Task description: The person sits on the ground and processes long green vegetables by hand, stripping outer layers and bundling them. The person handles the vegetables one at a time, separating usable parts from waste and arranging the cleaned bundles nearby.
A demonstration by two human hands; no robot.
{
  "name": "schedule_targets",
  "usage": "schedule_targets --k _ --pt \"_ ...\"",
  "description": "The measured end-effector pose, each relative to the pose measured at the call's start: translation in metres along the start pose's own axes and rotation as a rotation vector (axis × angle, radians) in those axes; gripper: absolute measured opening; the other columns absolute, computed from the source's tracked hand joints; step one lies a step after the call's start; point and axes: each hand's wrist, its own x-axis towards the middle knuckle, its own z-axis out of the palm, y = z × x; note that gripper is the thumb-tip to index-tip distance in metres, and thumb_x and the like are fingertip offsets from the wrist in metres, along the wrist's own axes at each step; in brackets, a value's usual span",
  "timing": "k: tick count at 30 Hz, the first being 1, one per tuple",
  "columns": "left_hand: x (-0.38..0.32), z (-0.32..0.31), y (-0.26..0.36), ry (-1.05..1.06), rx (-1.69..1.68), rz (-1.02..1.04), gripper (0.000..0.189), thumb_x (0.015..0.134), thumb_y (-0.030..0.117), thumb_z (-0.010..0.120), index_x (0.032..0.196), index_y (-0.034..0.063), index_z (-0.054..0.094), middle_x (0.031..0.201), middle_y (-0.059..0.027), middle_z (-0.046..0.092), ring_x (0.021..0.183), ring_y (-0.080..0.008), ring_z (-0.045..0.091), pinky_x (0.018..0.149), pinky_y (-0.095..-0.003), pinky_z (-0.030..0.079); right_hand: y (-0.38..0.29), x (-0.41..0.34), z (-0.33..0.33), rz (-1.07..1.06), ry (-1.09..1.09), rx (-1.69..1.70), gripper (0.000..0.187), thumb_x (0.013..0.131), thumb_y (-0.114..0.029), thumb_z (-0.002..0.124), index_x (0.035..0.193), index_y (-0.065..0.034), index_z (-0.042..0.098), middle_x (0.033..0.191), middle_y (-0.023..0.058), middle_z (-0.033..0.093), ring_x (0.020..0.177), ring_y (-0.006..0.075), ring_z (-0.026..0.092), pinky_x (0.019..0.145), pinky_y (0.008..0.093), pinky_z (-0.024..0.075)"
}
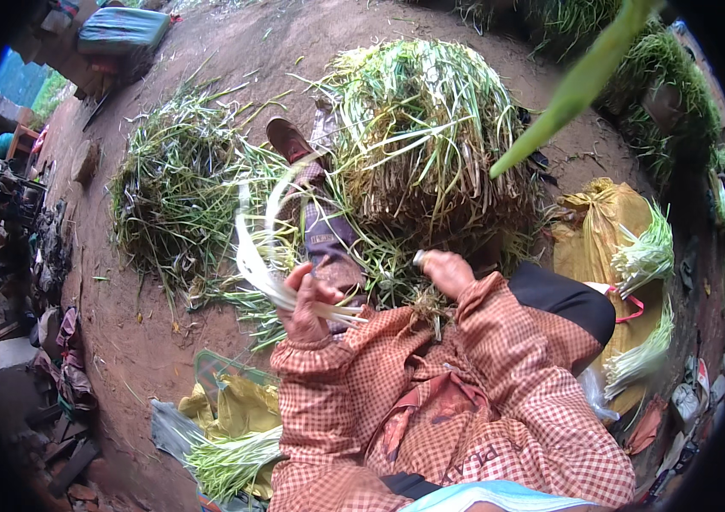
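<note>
My left hand (308, 304) is closed around a few pale, white-stemmed stalks (254, 262), possibly chives or young garlic, which arch up and away, blurred at their tips. To its right, over my lap, my right hand (449, 272) is curled. A small whitish thing (419, 257) shows at its fingertips; whether it is held or worn is unclear. Beyond the hands stands a large bundle of rooted green stalks (426, 141), its brown root ends towards me. A clump of roots (428, 304) lies on my checked smock (439, 384), just below the right hand.
Loose leaves (174, 185) are heaped left of my outstretched leg (327, 237). Pale stalks (234, 461) lie on sacking at lower left. Two more bunches (644, 253) rest on a yellow sack (599, 217) at right. A blurred green leaf (573, 96) hangs close to the camera.
</note>
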Motion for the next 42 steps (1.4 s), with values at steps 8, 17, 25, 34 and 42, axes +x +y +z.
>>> schedule_targets --k 8,17,25,34,42 --pt "0.010 0.006 -0.007 -0.207 -0.480 -0.086 0.043 0.097 0.030 0.043 0.134 0.0077 0.035 0.056 0.0002 0.053 0.039 -0.0068 0.041 0.039 -0.0283 0.045 0.008 0.071 -0.010 0.219 0.117 0.571 0.021 0.092 -0.024 0.053 0.104 -0.0104 0.063 0.088 0.0063 0.065 0.077 0.0142 0.060 0.068 0.0296 0.0495" --pt "0.013 -0.001 -0.009 -0.253 -0.311 -0.179 0.021 0.095 0.009 0.046 0.114 0.0069 0.054 0.094 -0.0112 0.060 0.047 -0.0080 0.048 0.041 -0.0287 0.049 -0.006 -0.028 0.012 -0.167 -0.383 -0.556 0.032 0.085 -0.037 0.057 0.107 -0.0156 0.062 0.101 0.0033 0.063 0.097 0.0208 0.060 0.093 0.0388 0.0435" --pt "0.005 0.023 -0.015 -0.149 -0.214 -0.192 0.017 0.089 0.011 0.059 0.105 0.0060 0.058 0.074 -0.0107 0.059 0.038 -0.0096 0.043 0.032 -0.0248 0.040 0.011 0.116 -0.168 0.225 0.503 -0.135 0.029 0.087 -0.031 0.054 0.104 -0.0082 0.057 0.101 0.0129 0.064 0.088 0.0286 0.061 0.075 0.0418 0.0469" --pt "0.000 0.074 -0.051 -0.094 0.062 -0.503 0.018 0.086 0.014 0.063 0.100 0.0037 0.059 0.075 -0.0066 0.064 0.041 -0.0080 0.049 0.031 -0.0228 0.040 -0.007 -0.033 -0.076 0.024 0.038 0.664 0.007 0.079 -0.011 0.060 0.082 -0.0041 0.059 0.074 0.0043 0.061 0.059 0.0111 0.055 0.054 0.0274 0.0486" --pt "-0.031 0.057 -0.084 0.013 -0.048 -0.779 0.015 0.085 0.013 0.065 0.093 0.0093 0.052 0.078 -0.0061 0.064 0.042 -0.0061 0.043 0.033 -0.0209 0.034 -0.026 -0.125 -0.015 -0.103 -0.167 0.300 0.026 0.080 -0.017 0.062 0.101 -0.0007 0.059 0.093 0.0109 0.062 0.088 0.0210 0.060 0.079 0.0346 0.0474"
